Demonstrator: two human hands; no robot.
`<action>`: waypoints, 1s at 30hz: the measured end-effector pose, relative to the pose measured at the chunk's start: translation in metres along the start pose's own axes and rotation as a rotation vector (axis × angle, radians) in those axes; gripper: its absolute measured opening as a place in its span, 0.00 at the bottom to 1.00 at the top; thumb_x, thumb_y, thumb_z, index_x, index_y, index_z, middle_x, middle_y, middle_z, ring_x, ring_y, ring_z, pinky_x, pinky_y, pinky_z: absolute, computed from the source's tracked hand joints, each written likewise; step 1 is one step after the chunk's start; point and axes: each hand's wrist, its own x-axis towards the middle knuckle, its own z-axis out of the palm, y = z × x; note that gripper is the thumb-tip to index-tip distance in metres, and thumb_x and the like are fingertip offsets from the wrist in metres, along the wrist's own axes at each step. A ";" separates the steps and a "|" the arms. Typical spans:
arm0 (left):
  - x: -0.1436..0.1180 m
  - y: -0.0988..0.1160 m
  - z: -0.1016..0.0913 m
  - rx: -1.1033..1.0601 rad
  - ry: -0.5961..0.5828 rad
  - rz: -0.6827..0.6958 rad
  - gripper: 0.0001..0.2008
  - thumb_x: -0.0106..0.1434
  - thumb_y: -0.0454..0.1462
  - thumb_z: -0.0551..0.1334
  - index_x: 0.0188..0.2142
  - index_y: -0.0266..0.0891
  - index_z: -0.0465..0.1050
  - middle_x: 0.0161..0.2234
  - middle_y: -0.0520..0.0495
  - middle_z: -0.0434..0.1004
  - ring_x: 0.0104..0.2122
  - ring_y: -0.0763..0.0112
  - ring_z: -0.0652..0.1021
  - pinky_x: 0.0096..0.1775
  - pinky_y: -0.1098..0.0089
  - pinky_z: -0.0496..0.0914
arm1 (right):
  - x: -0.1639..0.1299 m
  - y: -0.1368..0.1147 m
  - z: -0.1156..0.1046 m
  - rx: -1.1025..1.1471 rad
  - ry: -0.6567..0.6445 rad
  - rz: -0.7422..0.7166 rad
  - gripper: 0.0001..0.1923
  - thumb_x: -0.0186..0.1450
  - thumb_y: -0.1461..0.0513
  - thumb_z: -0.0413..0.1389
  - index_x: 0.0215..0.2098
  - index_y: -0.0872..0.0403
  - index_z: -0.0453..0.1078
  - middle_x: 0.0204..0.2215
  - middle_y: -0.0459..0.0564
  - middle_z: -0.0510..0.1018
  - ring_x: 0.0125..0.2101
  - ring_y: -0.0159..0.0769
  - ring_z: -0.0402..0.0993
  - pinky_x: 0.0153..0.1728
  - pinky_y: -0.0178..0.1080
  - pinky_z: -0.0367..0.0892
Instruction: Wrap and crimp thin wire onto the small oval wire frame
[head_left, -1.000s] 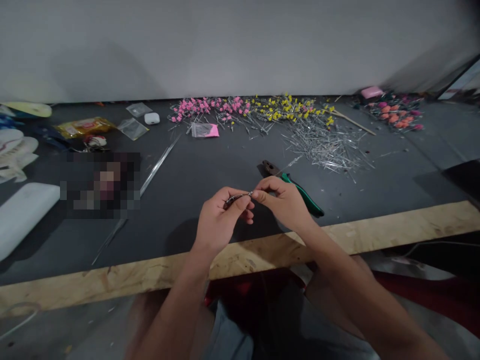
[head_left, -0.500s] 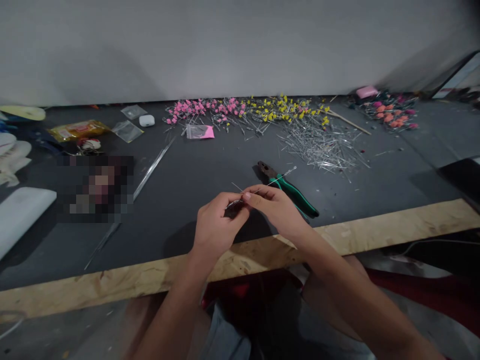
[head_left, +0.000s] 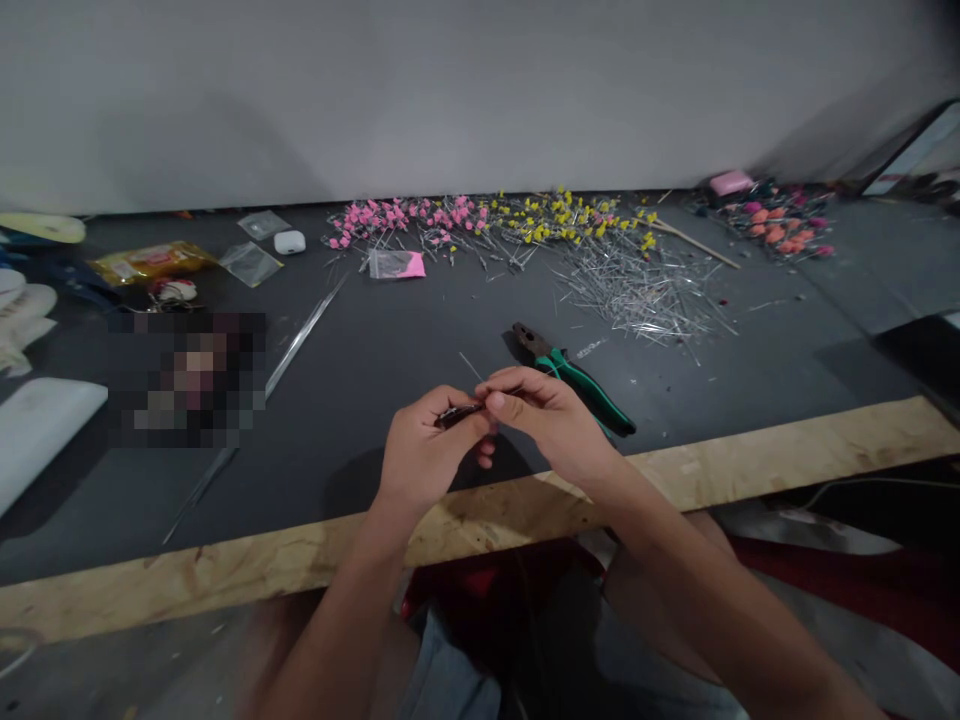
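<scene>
My left hand (head_left: 431,440) is closed around a small, dark, shiny object (head_left: 456,414), mostly hidden by the fingers. My right hand (head_left: 544,415) pinches a thin metal wire (head_left: 471,366), its fingertips meeting those of my left hand. One straight end of the wire points up and left from the fingers. A blurred twisted end (head_left: 589,349) shows to the right, beyond my right hand. Just behind that hand lie pliers (head_left: 581,385) with green handles and dark jaws, flat on the dark table.
Behind the hands lie pink-headed wire stems (head_left: 409,218), yellow-headed stems (head_left: 559,220) and a pile of bare wires (head_left: 645,290). Orange and purple pieces (head_left: 784,230) sit at the right. A small bag (head_left: 396,264) holds pink material. Long wires (head_left: 300,340) lie left. A wooden strip (head_left: 712,465) edges the table.
My left hand has turned slightly, and its fingertips now show below the right thumb. The wire's twisted right end has blurred with motion. The pliers stay put.
</scene>
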 end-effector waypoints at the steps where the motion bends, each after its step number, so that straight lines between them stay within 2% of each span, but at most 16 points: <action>1: 0.000 0.000 -0.001 -0.070 -0.037 -0.034 0.05 0.51 0.35 0.65 0.25 0.39 0.69 0.19 0.55 0.73 0.16 0.75 0.73 0.18 0.73 0.70 | 0.000 0.000 -0.001 -0.005 -0.023 -0.036 0.03 0.60 0.59 0.59 0.33 0.49 0.73 0.28 0.42 0.71 0.24 0.27 0.69 0.26 0.36 0.68; 4: 0.001 0.000 -0.004 -0.189 -0.121 -0.107 0.09 0.49 0.38 0.68 0.24 0.38 0.68 0.17 0.55 0.72 0.15 0.76 0.71 0.15 0.75 0.68 | -0.001 -0.001 -0.002 -0.076 -0.074 -0.137 0.02 0.60 0.60 0.59 0.32 0.49 0.74 0.33 0.44 0.68 0.27 0.27 0.69 0.29 0.36 0.69; 7: 0.000 0.001 -0.005 -0.144 -0.105 -0.061 0.09 0.49 0.39 0.69 0.24 0.38 0.70 0.18 0.55 0.72 0.15 0.75 0.72 0.17 0.74 0.68 | -0.002 -0.001 -0.002 -0.147 -0.040 -0.158 0.04 0.61 0.58 0.58 0.32 0.48 0.74 0.34 0.45 0.67 0.31 0.28 0.68 0.33 0.37 0.68; 10: -0.002 0.003 -0.004 0.100 -0.005 0.084 0.06 0.52 0.38 0.67 0.26 0.39 0.72 0.18 0.55 0.73 0.18 0.76 0.74 0.21 0.75 0.70 | -0.003 0.002 0.002 -0.051 0.044 -0.114 0.08 0.62 0.55 0.56 0.29 0.49 0.73 0.32 0.45 0.68 0.32 0.30 0.67 0.34 0.37 0.66; 13: -0.004 0.003 -0.003 0.399 0.098 0.259 0.02 0.55 0.37 0.65 0.28 0.41 0.75 0.18 0.56 0.73 0.19 0.77 0.74 0.24 0.77 0.68 | -0.003 0.004 0.007 0.115 0.072 -0.031 0.08 0.61 0.57 0.57 0.25 0.50 0.70 0.28 0.43 0.69 0.29 0.29 0.66 0.31 0.35 0.65; 16: -0.006 0.001 -0.004 0.601 0.184 0.380 0.04 0.57 0.36 0.62 0.31 0.43 0.76 0.21 0.56 0.75 0.22 0.77 0.75 0.26 0.77 0.67 | -0.002 0.003 0.011 0.183 0.075 0.061 0.02 0.58 0.62 0.59 0.30 0.50 0.70 0.27 0.41 0.70 0.28 0.27 0.67 0.34 0.34 0.64; 18: -0.007 -0.001 -0.006 0.683 0.222 0.413 0.05 0.58 0.36 0.61 0.32 0.43 0.76 0.23 0.55 0.77 0.24 0.76 0.76 0.29 0.76 0.68 | -0.002 0.001 0.013 0.196 0.098 0.131 0.07 0.56 0.64 0.60 0.34 0.50 0.69 0.27 0.41 0.72 0.28 0.27 0.68 0.35 0.35 0.65; 22: -0.007 -0.002 -0.007 0.740 0.230 0.400 0.05 0.59 0.37 0.60 0.32 0.44 0.76 0.24 0.55 0.77 0.25 0.75 0.76 0.31 0.75 0.68 | 0.000 -0.001 0.015 0.148 0.146 0.218 0.07 0.54 0.65 0.61 0.31 0.53 0.69 0.26 0.41 0.73 0.27 0.27 0.70 0.35 0.36 0.66; 27: -0.003 0.002 -0.007 0.685 0.217 0.289 0.03 0.57 0.38 0.61 0.31 0.42 0.72 0.21 0.56 0.75 0.23 0.74 0.75 0.27 0.75 0.67 | 0.001 0.001 0.012 0.032 0.181 0.185 0.07 0.54 0.64 0.62 0.32 0.54 0.71 0.26 0.43 0.76 0.29 0.28 0.72 0.38 0.37 0.68; 30: -0.002 0.005 -0.009 0.674 0.195 0.263 0.04 0.57 0.39 0.61 0.31 0.42 0.70 0.23 0.56 0.76 0.24 0.74 0.77 0.28 0.74 0.67 | 0.000 0.002 0.008 -0.027 0.178 0.165 0.08 0.54 0.63 0.62 0.33 0.54 0.72 0.28 0.44 0.77 0.31 0.29 0.73 0.39 0.38 0.68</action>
